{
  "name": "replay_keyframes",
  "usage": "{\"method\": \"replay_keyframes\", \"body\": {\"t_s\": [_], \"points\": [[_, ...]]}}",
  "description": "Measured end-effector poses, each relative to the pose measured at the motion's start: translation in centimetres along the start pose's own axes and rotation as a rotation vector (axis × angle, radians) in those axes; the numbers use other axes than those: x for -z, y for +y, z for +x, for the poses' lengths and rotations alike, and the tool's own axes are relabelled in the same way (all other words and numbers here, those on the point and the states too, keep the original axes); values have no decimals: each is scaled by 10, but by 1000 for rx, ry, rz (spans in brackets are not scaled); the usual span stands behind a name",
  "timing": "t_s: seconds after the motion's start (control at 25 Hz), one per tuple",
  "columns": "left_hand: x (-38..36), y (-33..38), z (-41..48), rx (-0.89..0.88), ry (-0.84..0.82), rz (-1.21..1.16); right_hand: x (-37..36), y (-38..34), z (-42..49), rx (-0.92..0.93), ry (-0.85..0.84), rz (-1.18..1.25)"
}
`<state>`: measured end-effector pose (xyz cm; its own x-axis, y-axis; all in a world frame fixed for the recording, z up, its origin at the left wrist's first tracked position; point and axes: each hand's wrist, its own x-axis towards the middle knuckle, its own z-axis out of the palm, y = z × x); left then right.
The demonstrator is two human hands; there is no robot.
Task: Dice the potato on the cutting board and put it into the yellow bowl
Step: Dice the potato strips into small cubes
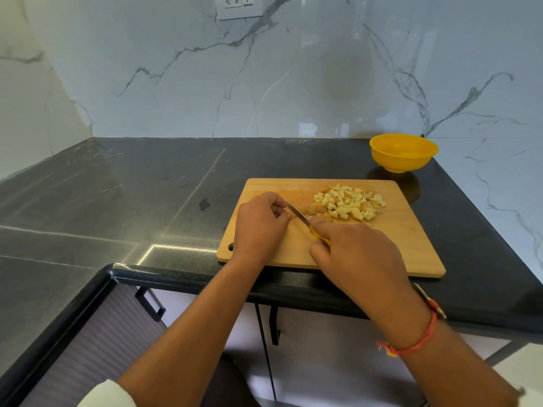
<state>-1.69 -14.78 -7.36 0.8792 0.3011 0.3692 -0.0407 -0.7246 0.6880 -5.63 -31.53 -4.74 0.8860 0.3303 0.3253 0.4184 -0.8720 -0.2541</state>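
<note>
Most of the cutting seems done. A pile of diced potato lies on the far right part of the cutting board, pale cubes heaped together. Just left of the pile there is one last piece, brownish and not yet diced, touching the edge of the heap.

The right hand grips the yellow handle of a knife, and the blade points up and left, its tip close to the left hand. The left hand rests on the board with the fingers curled in, right beside the blade. I cannot tell if these fingers pinch an end of the piece or only lie next to it, because the knuckles hide it.

The yellow bowl stands on the dark tabletop behind the far right corner of the board, apart from it, and I see nothing inside.

In my judgement, only a few cuts remain, and then comes the whole second part: moving all the cubes from the board into the bowl, which is not begun
</note>
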Motion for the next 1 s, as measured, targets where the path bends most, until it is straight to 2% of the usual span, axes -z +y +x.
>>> {"method": "replay_keyframes", "body": {"t_s": [0.4, 0.8, 1.0], "points": [[-2, 3, -1, 21, 24, 14, 9, 15, -21, 30, -115, -80], [2, 1, 0, 45, 1, -16, 11, 6, -16, 25, 32, 15], [3, 2, 1, 50, -5, -22, -3, -3, -1, 18, -1, -17]]}}
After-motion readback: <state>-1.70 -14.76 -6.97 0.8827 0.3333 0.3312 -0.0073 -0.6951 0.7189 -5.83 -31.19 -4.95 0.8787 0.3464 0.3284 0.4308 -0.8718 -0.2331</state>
